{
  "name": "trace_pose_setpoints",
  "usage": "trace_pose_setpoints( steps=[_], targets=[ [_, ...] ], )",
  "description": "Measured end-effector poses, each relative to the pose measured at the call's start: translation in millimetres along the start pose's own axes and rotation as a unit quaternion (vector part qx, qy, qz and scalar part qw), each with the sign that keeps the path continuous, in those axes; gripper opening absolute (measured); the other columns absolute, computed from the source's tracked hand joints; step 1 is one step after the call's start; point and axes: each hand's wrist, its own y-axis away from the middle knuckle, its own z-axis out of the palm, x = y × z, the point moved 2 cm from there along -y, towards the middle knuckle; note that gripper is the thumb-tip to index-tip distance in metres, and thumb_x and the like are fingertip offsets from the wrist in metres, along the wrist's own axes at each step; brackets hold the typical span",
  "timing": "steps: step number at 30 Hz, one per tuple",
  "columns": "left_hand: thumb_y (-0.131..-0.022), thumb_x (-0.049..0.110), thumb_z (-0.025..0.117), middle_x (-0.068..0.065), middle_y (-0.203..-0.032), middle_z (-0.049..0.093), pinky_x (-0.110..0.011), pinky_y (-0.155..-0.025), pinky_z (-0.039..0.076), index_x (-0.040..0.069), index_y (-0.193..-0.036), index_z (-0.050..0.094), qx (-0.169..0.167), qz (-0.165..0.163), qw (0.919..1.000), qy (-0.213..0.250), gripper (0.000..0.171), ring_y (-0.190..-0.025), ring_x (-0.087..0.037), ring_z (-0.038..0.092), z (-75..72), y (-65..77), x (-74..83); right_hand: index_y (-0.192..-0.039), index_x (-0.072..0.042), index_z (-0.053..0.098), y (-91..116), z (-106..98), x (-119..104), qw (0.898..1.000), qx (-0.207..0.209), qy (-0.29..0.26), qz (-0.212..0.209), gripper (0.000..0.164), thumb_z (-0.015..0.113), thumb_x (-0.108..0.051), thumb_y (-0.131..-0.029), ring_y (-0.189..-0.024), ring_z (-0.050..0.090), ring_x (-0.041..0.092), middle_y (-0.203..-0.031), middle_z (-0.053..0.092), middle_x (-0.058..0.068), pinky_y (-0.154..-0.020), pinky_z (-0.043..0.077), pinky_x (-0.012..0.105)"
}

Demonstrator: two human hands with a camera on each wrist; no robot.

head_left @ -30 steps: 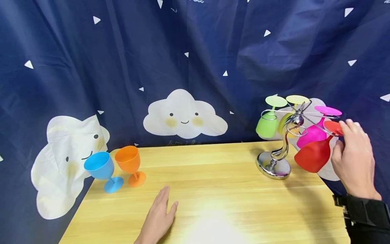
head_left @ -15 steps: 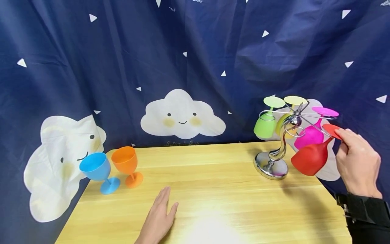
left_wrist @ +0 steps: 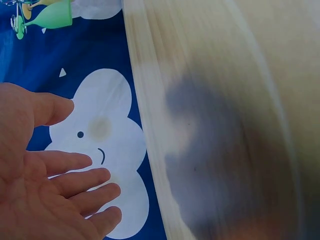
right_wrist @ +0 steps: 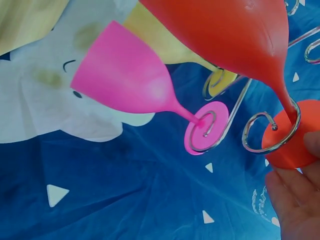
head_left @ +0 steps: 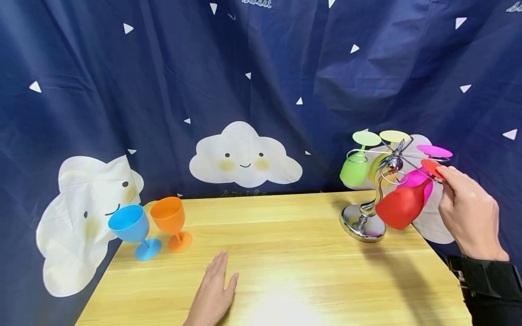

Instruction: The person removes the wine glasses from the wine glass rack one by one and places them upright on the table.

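My right hand [head_left: 469, 210] pinches the foot of a red goblet [head_left: 401, 206], which hangs tilted, bowl down and to the left. In the right wrist view its stem sits at the curled wire loop [right_wrist: 246, 135] of a chrome goblet rack [head_left: 363, 222], just under the red foot [right_wrist: 295, 145]. Beside it a pink goblet [right_wrist: 125, 75] hangs upside down by its foot in another loop. Green [head_left: 354, 172] and yellow [head_left: 394, 136] goblets hang on the rack's far side. My left hand [head_left: 212, 292] is held low at the table's front, fingers extended, holding nothing.
Blue [head_left: 129, 224] and orange [head_left: 169, 216] goblets stand upright at the table's left. The wooden table [head_left: 253, 240] ends against a dark blue curtain [head_left: 253, 54] with cloud prints. One bare wire loop [head_left: 393, 176] of the rack faces the front.
My right hand has shifted left, bringing the red goblet closer to the rack's middle and partly in front of the pink one. The left hand stays nearly still.
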Motion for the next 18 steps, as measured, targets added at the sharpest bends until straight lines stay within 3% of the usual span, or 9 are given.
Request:
trace_pose_setpoints(
  steps=[3,8,12,18],
  targets=[
    [-0.103,0.029,0.063,-0.024,-0.165,0.038,-0.065,-0.126,0.026,-0.003,-0.157,0.037,-0.005,0.0,1.0,0.002,0.068,-0.154,-0.045,0.035,0.8,1.3,1.0,-0.13,-0.006,0.069,-8.6,2.9,1.7,1.0,-0.006,0.0,0.0,0.034,0.046,-0.011,-0.107,-0.113,0.065,0.051,-0.131,0.068,0.025,-0.115,0.047,0.052],
    [-0.103,0.03,0.064,-0.023,-0.164,0.039,-0.063,-0.127,0.027,-0.003,-0.157,0.039,-0.006,0.0,1.0,-0.003,0.068,-0.154,-0.043,0.036,3.1,2.9,1.4,-0.126,-0.002,0.069,-21.3,9.0,8.3,1.0,-0.013,-0.002,0.001,0.031,0.048,-0.005,-0.104,-0.107,0.064,0.056,-0.126,0.068,0.03,-0.094,0.049,0.074],
    [-0.103,0.03,0.063,-0.023,-0.164,0.04,-0.062,-0.127,0.027,-0.004,-0.156,0.04,-0.006,0.003,1.0,-0.001,0.067,-0.154,-0.043,0.036,5.3,3.6,0.8,-0.125,0.0,0.068,-28.5,12.5,14.4,0.999,-0.03,0.003,0.014,0.032,0.047,-0.002,-0.102,-0.096,0.062,0.06,-0.121,0.067,0.034,-0.081,0.046,0.076],
    [-0.103,0.029,0.063,-0.026,-0.162,0.041,-0.064,-0.126,0.028,-0.006,-0.154,0.041,-0.003,0.011,0.9999,0.0,0.066,-0.153,-0.045,0.037,7.3,3.1,-0.8,-0.124,0.002,0.065,-32.5,10.2,21.6,0.997,-0.056,0.025,0.042,0.03,0.044,-0.003,-0.103,-0.081,0.058,0.06,-0.111,0.066,0.033,-0.075,0.045,0.075]
  ],
)
